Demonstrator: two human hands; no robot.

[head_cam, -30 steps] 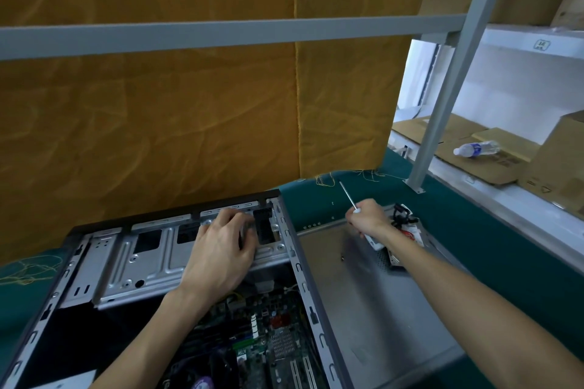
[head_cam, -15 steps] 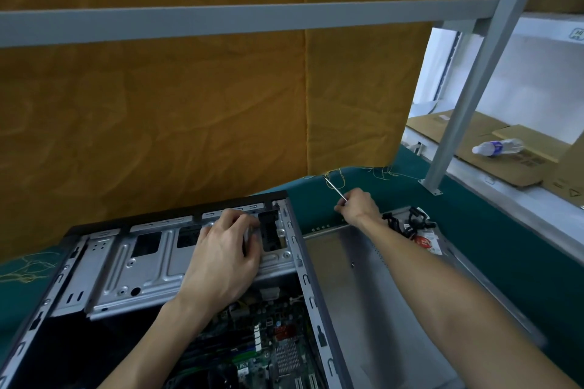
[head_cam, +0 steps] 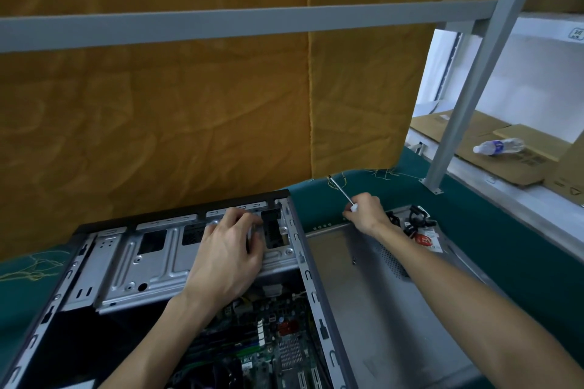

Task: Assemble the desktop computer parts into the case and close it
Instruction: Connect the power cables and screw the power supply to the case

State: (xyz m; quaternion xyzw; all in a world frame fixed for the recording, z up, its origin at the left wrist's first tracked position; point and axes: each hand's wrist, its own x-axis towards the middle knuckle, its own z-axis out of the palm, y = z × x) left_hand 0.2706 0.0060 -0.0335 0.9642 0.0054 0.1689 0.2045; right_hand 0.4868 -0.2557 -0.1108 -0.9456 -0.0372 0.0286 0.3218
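Left fingers (head_cam: 243, 219) are curling down over the far edge of the silver drive cage (head_cam: 151, 262), tips pressing on the metal near a black rectangular cutout; thumb is lying along the cage face. Whether they are pinching something small there, cannot tell. Left hand (head_cam: 226, 257) is resting palm-down on the cage, forearm running back over the motherboard (head_cam: 271, 347).

Right fingers (head_cam: 363, 202) are closing tight around a screwdriver (head_cam: 343, 194); the thin metal shaft is sticking out up and to the left, tilted, tip over the green table mat (head_cam: 505, 240). White bit of handle is showing at the knuckles, rest is hidden in the fist. Right hand (head_cam: 366, 213) is sitting at the far edge of the side panel (head_cam: 395, 309), forearm crossing above the panel.

Computer case (head_cam: 313, 287) is lying open on its side on the mat, drive cage at the far end, motherboard with green board, red component and white connectors in the near part. Grey side panel is lying flat just beside the case's right wall, off the case. Black cable bundle (head_cam: 414, 218) and a red-white packet (head_cam: 425, 238) are sitting at the panel's far right corner, just beside the right wrist.

Yellow cloth (head_cam: 189, 110) is hanging behind the case, grey frame bar (head_cam: 221, 25) crossing it. A plastic bottle (head_cam: 497, 146) is lying on flattened cardboard (head_cam: 467, 133) far right.
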